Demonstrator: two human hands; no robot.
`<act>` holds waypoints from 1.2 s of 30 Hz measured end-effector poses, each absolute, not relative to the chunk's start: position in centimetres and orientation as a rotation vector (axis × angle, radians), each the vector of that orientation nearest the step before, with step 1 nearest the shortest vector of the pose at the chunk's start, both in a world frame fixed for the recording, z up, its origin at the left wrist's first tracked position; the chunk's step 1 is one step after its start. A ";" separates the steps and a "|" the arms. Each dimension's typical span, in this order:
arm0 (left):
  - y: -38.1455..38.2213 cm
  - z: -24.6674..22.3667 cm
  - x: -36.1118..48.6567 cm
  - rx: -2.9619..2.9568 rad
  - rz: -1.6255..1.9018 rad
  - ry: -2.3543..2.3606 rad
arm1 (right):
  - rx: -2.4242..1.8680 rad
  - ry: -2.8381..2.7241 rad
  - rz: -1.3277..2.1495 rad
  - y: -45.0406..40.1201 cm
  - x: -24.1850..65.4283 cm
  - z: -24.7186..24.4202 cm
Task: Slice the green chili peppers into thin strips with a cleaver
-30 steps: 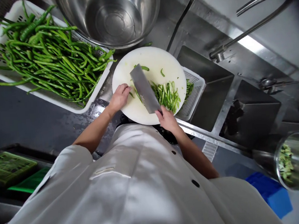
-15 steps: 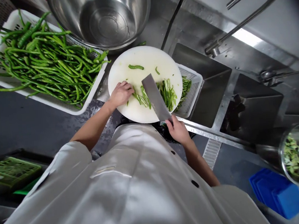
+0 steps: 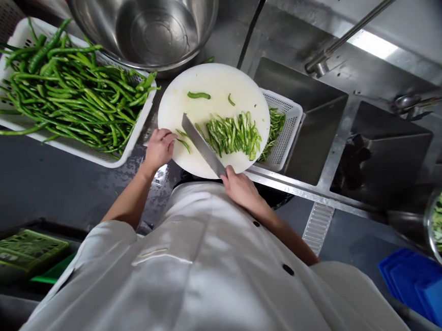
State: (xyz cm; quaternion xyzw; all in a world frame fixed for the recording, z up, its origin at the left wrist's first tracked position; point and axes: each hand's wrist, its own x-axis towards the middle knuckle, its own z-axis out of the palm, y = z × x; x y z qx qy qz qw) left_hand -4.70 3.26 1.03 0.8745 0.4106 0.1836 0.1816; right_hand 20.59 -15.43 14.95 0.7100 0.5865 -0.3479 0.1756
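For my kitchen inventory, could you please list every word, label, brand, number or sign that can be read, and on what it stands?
None can be read: I make out no lettering on the cleaver, the cutting board, the steel bowl or the white jacket.

The cleaver (image 3: pixel 205 149) is smooth metal, the board (image 3: pixel 220 79) matt plastic, the bowl (image 3: pixel 204 19) glossy metal.

White glare is streaking the steel backsplash (image 3: pixel 374 44), soft shadows are mottling the white coat (image 3: pixel 217 268), and black vignetting is filling the upper right corner
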 end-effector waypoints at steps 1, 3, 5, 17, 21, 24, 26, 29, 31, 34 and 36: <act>2.8 0.9 -4.6 2.467 0.465 1.115 | 1.999 1.668 -0.993 -14.8 20.2 14.8; 2.0 0.6 -4.1 2.460 0.401 1.083 | 1.991 1.680 -0.998 -14.0 19.9 14.5; 1.5 0.3 -3.8 2.470 0.386 1.095 | 2.015 1.670 -0.982 -13.7 20.3 14.3; -0.4 -0.6 -0.5 2.477 0.413 1.136 | 1.987 1.621 -0.817 -17.6 23.2 16.9; -0.7 -1.0 0.4 2.514 0.430 1.149 | 1.891 1.635 -0.864 -17.7 22.9 17.8; -0.8 -1.3 0.6 2.519 0.478 1.104 | 1.886 1.656 -0.925 -17.1 22.5 16.8; -1.1 -1.4 0.6 2.524 0.493 1.074 | 1.915 1.668 -0.972 -16.2 22.0 15.4; -1.1 -1.2 0.3 2.524 0.490 1.049 | 1.992 1.694 -0.994 -15.1 21.8 13.3; -0.2 -0.8 -0.1 2.512 0.503 1.046 | 2.042 1.710 -0.992 -15.2 22.4 12.9; 3.8 0.4 -0.3 2.478 0.609 1.146 | 2.056 1.731 -0.991 -16.7 24.1 13.7; 8.1 1.4 0.7 2.469 0.667 1.204 | 1.995 1.751 -1.014 -17.7 24.6 14.3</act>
